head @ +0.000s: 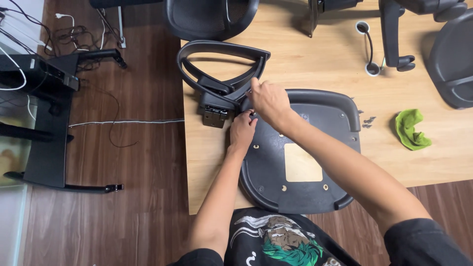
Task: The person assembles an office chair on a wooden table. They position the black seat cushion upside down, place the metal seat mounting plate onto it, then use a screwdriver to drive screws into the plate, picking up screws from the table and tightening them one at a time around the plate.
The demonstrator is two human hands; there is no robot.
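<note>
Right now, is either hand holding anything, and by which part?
The right hand grips the black armrest at its base, beside the upturned seat pan. The left hand presses the joint; any small part is hidden.

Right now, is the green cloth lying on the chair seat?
No, the green cloth lies on the wooden table, apart from the seat, to its right.

Under the two hands lies one black seat pan (315,148). One loop-shaped armrest (217,69) lies just left of them. Far right of them is one green cloth (411,129), with a few small screws (367,120) between.
</note>
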